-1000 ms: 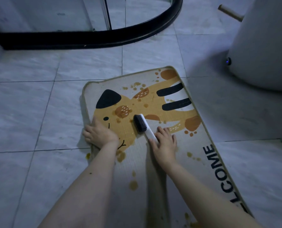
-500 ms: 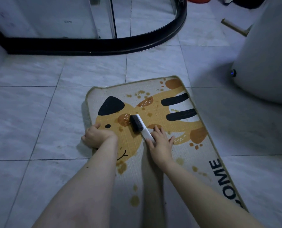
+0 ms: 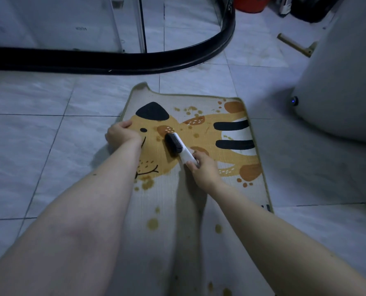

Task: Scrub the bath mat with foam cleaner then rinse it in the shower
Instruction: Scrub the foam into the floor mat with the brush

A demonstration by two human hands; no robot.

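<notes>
Plainly, the right hand (image 3: 201, 167) is gripping the white-handled, dark-bristled scrub brush (image 3: 177, 147), its long axis running up-left from that hand across the beige tiger-print bath mat (image 3: 199, 201) on the floor, toward the left hand (image 3: 120, 135) (fingers curled over the mat's edge).

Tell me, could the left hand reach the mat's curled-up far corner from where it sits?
Probably yes: the left hand grips the bath mat's edge just below that corner, with nothing between them.
</notes>
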